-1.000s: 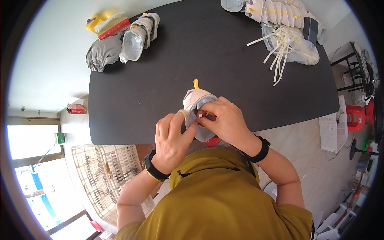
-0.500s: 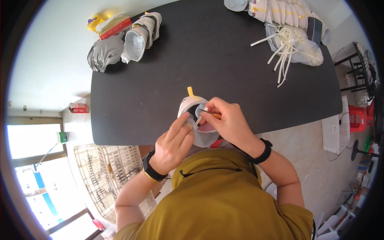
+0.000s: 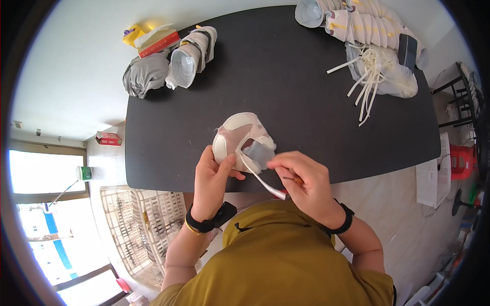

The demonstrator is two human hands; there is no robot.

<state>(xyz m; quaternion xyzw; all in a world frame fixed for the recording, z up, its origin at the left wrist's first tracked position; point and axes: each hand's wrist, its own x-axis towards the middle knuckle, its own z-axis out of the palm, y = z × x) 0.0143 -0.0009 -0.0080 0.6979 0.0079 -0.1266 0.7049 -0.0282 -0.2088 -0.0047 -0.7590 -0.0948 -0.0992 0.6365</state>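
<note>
A white and mauve shoe upper (image 3: 238,133) is held at the near edge of the table, its toe end turned away from me and its opening facing right. My left hand (image 3: 214,169) grips its left side, with the thumb on the near part. From the opening a flat white lace (image 3: 269,188) hangs down toward my lap. Beside the grey tongue lining (image 3: 259,155), my right hand (image 3: 308,182) is closed round a small orange-handled tool (image 3: 297,180). Its thin tip shows between the fingers; the rest is covered.
Stacked shoe uppers (image 3: 190,58), a grey bundle (image 3: 145,74) and a red box (image 3: 159,44) sit far left on the black table (image 3: 275,76). Far right are more nested uppers (image 3: 362,28), a bunch of white laces (image 3: 368,71) and a dark phone-like slab (image 3: 407,52). A plastic crate (image 3: 138,219) stands lower left.
The upper has been turned and raised, so its outer side now shows. A lace now hangs out of it. My right hand has drawn back to the right; my left now grips the side.
</note>
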